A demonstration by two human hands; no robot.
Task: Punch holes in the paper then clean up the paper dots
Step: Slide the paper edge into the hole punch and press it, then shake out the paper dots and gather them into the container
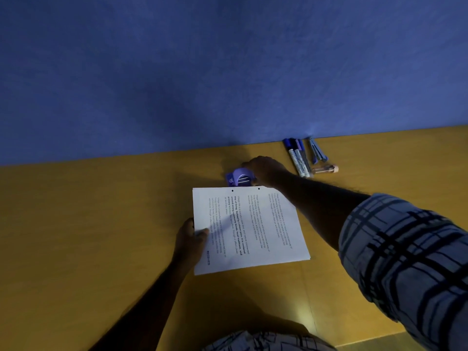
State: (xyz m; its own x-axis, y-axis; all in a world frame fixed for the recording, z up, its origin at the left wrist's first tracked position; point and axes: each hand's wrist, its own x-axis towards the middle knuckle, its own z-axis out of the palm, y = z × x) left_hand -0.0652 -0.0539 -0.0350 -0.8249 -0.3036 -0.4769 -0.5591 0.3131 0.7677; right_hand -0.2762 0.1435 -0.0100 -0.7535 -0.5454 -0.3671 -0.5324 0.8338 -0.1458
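Head view looks down on my yellow desk point(101, 236), with the printed paper point(249, 229) as the landmark at its middle. My left hand point(191, 236) grips the paper's left edge, thumb on top of the sheet and fingers tucked underneath, so it pinches the page. 2 punched holes point(232, 190) show along the paper's far edge. Just beyond that edge sits the purple hole punch point(240, 179), apart from the sheet. My right hand point(266, 171) rests on the punch's right side with fingers curled around it; I cannot tell how firmly it grips. Further right of the paper, near the blue wall point(228, 72), lie several markers point(298, 158), a blue stapler-like tool point(317, 152) and a small clear tube point(324, 169). My checked sleeve point(405, 249) crosses the paper's right side.
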